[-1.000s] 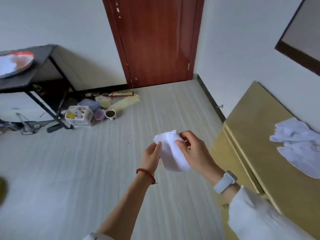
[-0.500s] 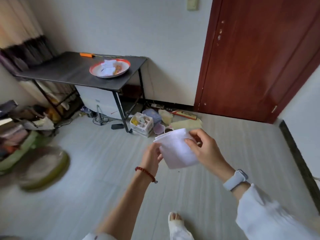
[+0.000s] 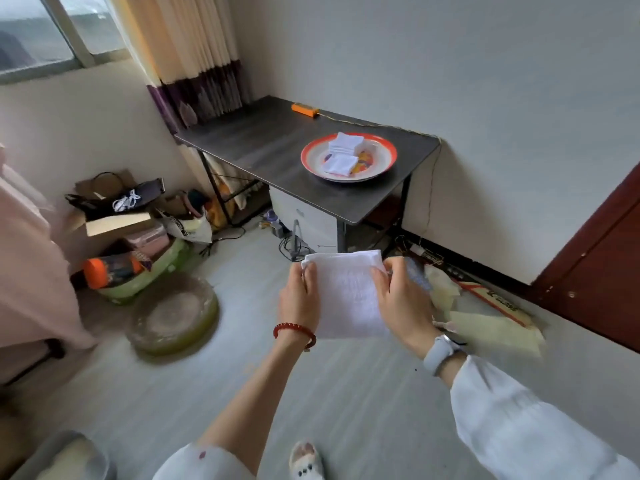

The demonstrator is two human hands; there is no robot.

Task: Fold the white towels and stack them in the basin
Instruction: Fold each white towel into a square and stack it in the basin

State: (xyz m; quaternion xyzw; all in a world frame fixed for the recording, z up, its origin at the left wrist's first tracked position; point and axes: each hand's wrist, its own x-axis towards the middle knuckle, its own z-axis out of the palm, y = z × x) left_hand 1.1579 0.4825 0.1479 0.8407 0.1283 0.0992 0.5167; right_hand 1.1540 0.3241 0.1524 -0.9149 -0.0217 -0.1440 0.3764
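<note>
Dark wood-grain covered the top of the desk (image 3: pixel 277 147) that stood against the pale wall, well beyond the person's fingertips and higher in view. On it, toward its right end, sat the basin (image 3: pixel 388 160), white inside with an orange-red rim, and in the basin lay folded white towels (image 3: pixel 343 154), one small pile behind another. An orange gadget (image 3: pixel 304 109) rested at the desk's far edge. Nearer, held up in the air over the grey floor, was the folded towel (image 3: pixel 346 296), a neat white rectangle gripped at both sides. Her left hand (image 3: pixel 299 297) pinched its left edge, thumb on the near face and fingers curled behind; a red bead bracelet (image 3: pixel 294 332) circled that wrist. The right hand (image 3: pixel 401 299) clasped the right edge the same way, closed firmly on the cloth, with a pale watch (image 3: pixel 441 353) just below it at the cuff of a white sleeve (image 3: pixel 519 420).
</note>
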